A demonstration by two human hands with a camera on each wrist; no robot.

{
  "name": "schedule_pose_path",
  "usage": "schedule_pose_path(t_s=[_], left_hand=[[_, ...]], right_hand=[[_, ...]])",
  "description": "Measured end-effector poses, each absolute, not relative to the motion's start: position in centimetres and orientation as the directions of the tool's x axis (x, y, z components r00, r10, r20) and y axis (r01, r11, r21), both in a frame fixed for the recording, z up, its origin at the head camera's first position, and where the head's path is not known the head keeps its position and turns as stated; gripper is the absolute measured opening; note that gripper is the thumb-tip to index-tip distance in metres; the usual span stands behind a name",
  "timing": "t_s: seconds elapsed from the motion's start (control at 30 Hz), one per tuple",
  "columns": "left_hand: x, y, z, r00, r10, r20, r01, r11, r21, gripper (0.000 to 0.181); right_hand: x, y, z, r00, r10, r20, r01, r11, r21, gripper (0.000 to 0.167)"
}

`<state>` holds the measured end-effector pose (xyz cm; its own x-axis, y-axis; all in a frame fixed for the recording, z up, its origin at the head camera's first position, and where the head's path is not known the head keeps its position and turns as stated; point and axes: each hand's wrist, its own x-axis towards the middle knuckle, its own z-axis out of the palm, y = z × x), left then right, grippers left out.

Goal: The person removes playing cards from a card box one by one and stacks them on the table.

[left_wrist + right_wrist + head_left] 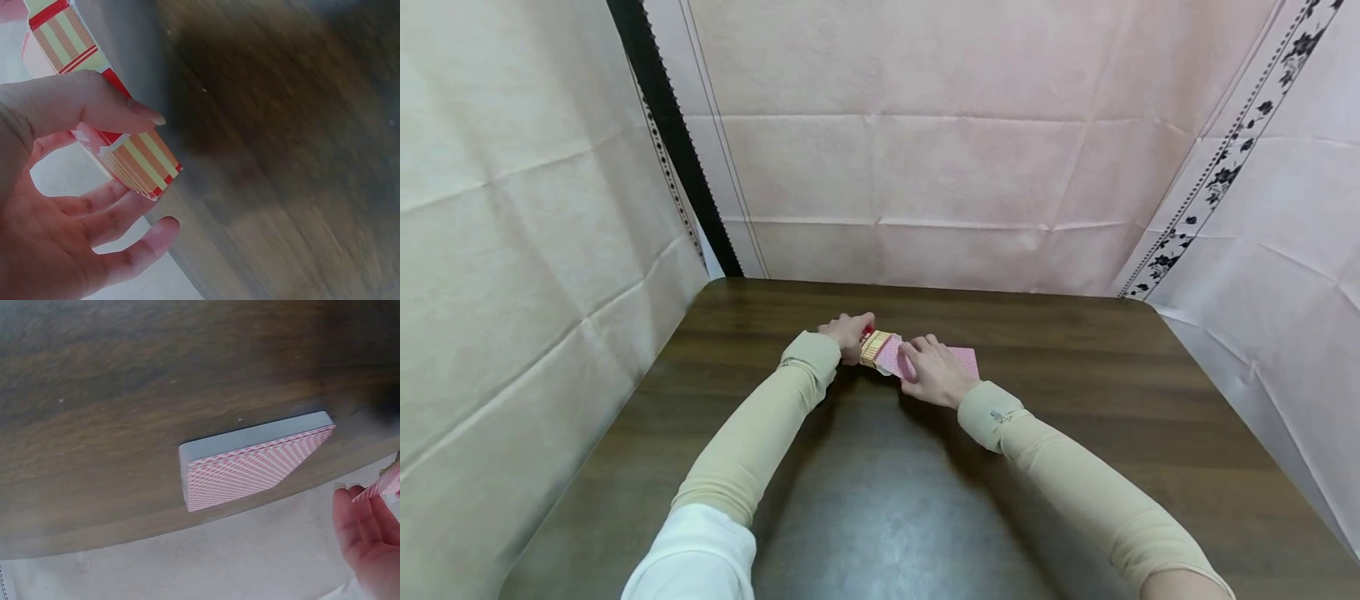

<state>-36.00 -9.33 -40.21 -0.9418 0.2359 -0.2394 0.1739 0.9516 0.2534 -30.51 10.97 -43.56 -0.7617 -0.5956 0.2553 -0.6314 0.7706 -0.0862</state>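
My left hand [847, 333] grips a card box [875, 348] with red and cream stripes. In the left wrist view the thumb lies across the box [150, 156] and the fingers curve beneath it. My right hand [938, 375] pinches pink-and-white patterned playing cards [889, 358] beside the box's right end; how many is unclear. At the right edge of the right wrist view, part of those cards [382, 485] shows above the fingers. A deck of playing cards [964, 360], patterned pink, lies on the table beyond the right hand. Its white side and patterned back [244, 472] show in the right wrist view.
The dark brown wooden table [880, 483] has its far edge just beyond the hands. Pale creased cloth [970, 167] hangs behind it and on both sides. A black strip [677, 137] runs down the cloth at left.
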Motion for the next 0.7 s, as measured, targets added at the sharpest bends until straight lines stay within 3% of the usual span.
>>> schedule_pose_path(t_s=[0.23,0.5,0.7], left_hand=[[-36.3,-10.2,-40.7,-0.949,0.213,-0.231,0.15,0.954,0.26,0.06],[-36.2,-10.3,-40.4,-0.944,0.222,-0.243,0.153,0.95,0.274,0.062],[-36.0,-10.0,-40.4,-0.944,0.219,-0.248,0.15,0.951,0.269,0.064]], right_hand=[[-30.4,12.0,-43.8,-0.83,-0.506,0.234,-0.538,0.837,-0.099,0.055],[-30.8,14.0,-44.3,-0.921,-0.242,0.306,-0.282,0.955,-0.091,0.055],[-30.8,15.0,-45.1,-0.961,-0.107,0.255,-0.128,0.989,-0.068,0.057]])
